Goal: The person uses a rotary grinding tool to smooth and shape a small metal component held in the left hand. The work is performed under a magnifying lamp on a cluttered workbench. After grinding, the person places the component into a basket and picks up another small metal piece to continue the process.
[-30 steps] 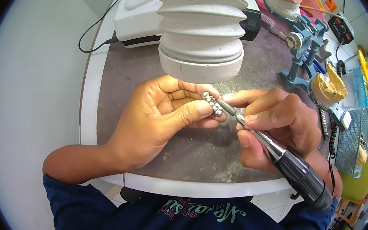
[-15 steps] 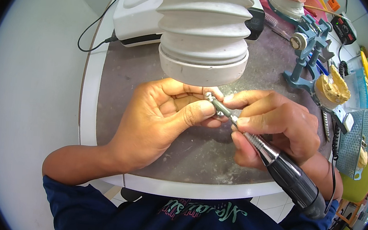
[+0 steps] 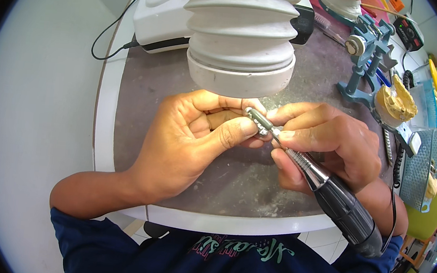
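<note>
Metal piece (image 3: 263,132), silvery and lumpy, is sitting between your two hands, above the worktop (image 3: 213,188). Your left hand (image 3: 176,140) is pinching it, thumb and fingers clamped on it. Grey-green cylindrical bit (image 3: 260,119) is now lying along the piece; a second ago it was only reaching the right edge with its tip. Meaning: the bit's flank, not just its end, is facing the metal, and it's hiding much of the piece from this view. Can't tell if it's spinning or how hard it's bearing. Your right hand (image 3: 336,142) is steering the black handpiece (image 3: 346,206), fingers clamped around its silver nose. Left grip is looking unchanged, so the tool is doing most of the shifting. White ribbed hose (image 3: 240,49) is opening just beyond your hands. Off to the right, a blue-grey articulator (image 3: 365,61) is standing by a yellowish dental cast (image 3: 395,104).
</note>
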The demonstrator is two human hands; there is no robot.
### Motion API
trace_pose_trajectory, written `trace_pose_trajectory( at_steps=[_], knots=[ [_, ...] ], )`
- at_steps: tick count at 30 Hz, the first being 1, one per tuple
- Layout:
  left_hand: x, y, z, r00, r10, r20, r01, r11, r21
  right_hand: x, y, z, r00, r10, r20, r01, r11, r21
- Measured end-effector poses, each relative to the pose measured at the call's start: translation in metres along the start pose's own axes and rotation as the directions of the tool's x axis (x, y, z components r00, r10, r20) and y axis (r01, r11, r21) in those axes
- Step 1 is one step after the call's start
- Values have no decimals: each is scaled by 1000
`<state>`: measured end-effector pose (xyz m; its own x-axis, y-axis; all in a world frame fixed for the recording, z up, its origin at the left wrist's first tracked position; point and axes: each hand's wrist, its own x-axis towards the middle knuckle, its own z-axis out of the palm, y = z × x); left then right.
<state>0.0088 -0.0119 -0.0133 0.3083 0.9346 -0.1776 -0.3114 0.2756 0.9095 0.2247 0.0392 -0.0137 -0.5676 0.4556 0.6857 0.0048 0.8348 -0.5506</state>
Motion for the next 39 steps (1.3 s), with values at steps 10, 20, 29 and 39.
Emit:
trace_pose_trajectory(
  at_steps=[10, 20, 29, 39],
  knots=[
    [-2, 0, 2, 998, 26, -49, -26, 1000, 7, -4, 3, 1, 1000, -14, -12, 15, 997, 76],
    [-1, -7, 2, 991, 114, -71, -113, 994, 8, -1, 5, 2, 999, -41, 6, 40, 996, 81],
    [0, -3, 3, 994, 69, -80, -70, 997, -11, -2, 1, 0, 1000, -1, 15, 0, 1000, 21],
    [0, -2, 2, 997, 53, -54, -52, 998, 18, -1, -3, -4, 998, 42, 44, -41, 998, -37]
  ],
)
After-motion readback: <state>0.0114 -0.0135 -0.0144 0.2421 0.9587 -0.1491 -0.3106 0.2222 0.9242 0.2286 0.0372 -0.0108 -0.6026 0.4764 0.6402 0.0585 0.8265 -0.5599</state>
